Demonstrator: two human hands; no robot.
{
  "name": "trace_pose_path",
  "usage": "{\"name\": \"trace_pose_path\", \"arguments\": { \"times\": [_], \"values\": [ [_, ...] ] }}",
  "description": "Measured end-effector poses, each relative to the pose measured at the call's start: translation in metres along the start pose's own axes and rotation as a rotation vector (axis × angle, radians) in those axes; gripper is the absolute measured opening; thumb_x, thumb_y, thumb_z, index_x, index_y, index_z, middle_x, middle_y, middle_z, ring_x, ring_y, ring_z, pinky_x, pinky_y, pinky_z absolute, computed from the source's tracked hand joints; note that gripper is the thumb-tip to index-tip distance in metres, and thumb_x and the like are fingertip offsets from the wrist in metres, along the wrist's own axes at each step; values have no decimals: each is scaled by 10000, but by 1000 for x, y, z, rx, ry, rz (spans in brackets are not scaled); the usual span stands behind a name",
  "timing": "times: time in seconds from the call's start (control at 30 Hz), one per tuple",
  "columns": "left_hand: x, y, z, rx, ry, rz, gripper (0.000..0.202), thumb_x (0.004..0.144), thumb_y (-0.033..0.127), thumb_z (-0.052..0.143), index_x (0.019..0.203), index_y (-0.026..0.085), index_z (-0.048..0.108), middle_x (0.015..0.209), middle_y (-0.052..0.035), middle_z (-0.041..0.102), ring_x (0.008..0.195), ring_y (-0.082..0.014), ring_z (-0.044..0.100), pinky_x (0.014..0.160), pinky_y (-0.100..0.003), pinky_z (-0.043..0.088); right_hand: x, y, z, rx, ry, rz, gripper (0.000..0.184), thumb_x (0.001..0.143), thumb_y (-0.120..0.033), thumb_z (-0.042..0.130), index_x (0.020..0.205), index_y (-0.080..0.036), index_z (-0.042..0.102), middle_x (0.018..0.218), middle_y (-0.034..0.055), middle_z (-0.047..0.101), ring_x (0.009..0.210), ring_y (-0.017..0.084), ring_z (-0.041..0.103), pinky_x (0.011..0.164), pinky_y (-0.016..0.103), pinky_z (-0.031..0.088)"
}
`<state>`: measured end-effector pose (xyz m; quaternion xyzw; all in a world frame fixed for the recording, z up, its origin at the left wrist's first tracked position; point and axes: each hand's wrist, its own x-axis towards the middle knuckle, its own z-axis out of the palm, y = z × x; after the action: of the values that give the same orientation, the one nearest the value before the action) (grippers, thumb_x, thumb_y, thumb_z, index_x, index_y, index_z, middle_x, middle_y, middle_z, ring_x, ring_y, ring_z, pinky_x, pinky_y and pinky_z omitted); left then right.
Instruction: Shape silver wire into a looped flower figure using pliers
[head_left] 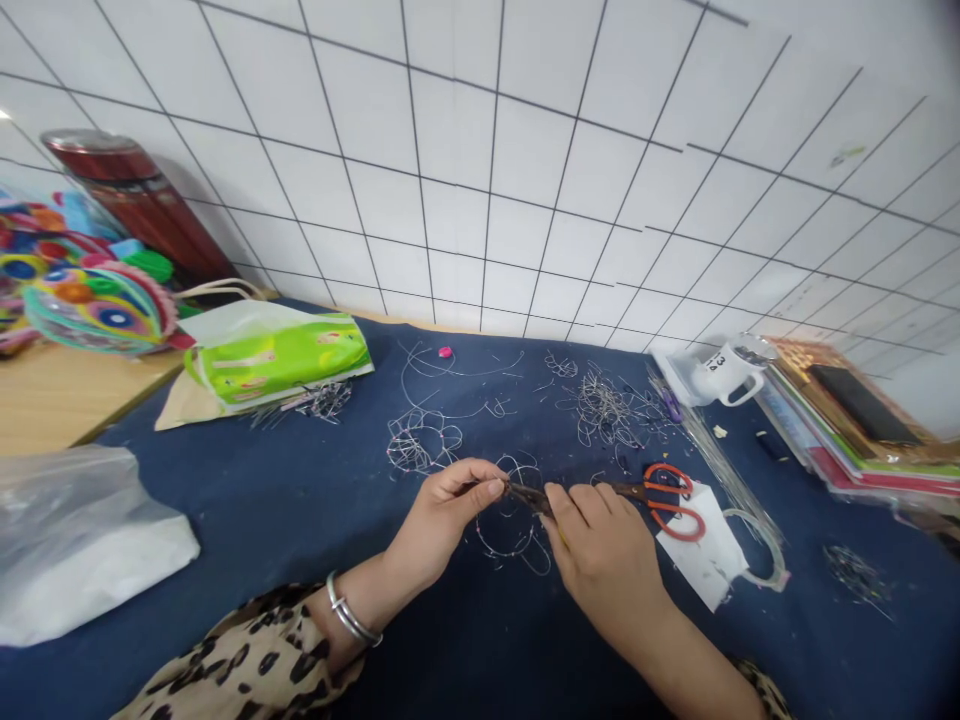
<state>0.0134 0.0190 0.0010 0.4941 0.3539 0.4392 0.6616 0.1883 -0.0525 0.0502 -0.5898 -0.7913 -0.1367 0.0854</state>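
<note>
My left hand (450, 510) pinches a thin wire piece between thumb and forefinger; most of it is hidden by the fingers. My right hand (604, 560) is closed round a pair of pliers (531, 497), whose dark jaws point left and meet the wire at my left fingertips. Just beneath both hands lies a ring of looped wire with small pink beads (504, 553). A similar looped wire piece (420, 443) rests on the dark blue cloth (360, 530), beyond my left hand. Orange-handled scissors (667, 500) lie behind my right hand, partly covered by it.
Tangled wire pieces (607, 405) are heaped at the back. A green tissue pack (281, 360) and a plastic bag (82, 560) stand to the left. Straight wires (724, 465), a white mug (726, 375) and stacked folders (862, 420) are at the right. A tiled wall (457, 150) closes the back.
</note>
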Motion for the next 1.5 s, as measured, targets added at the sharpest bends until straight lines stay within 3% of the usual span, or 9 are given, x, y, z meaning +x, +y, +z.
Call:
{"name": "trace_pose_path", "arguments": {
  "times": [0.4, 0.73, 1.1, 1.5],
  "values": [
    [4, -5, -3, 32, -69, -41, 94, 768, 222, 654, 827, 154, 628, 802, -14, 629, 753, -114, 555, 726, -238, 443, -1, 15, 7, 197, -44, 3, 275, 871, -246, 463, 1104, -147, 571, 858, 75, 569, 805, 196, 490, 737, 353, 400],
    [7, -6, -4, -82, -108, -48, 110, 732, 173, 677, 723, 148, 570, 786, -17, 623, 718, -109, 553, 687, -242, 441, -3, 20, 9, 145, -5, -59, 296, 866, -232, 478, 1140, -160, 563, 860, 70, 586, 802, 195, 484, 734, 355, 388],
    [8, -12, -8, -32, -123, -84, 69, 747, 190, 663, 787, 154, 620, 747, -14, 612, 672, -101, 529, 642, -226, 425, -4, 24, 10, 169, -34, -77, 303, 872, -241, 472, 1155, -169, 552, 880, 64, 589, 802, 191, 472, 728, 352, 365],
    [11, -7, -11, 147, -250, 91, 30, 777, 166, 601, 754, 153, 585, 785, -36, 606, 726, -130, 550, 670, -255, 438, -4, 31, 1, 106, -10, -80, 288, 866, -209, 479, 1137, -168, 570, 871, 70, 602, 815, 198, 491, 706, 348, 343]
  ]
}}
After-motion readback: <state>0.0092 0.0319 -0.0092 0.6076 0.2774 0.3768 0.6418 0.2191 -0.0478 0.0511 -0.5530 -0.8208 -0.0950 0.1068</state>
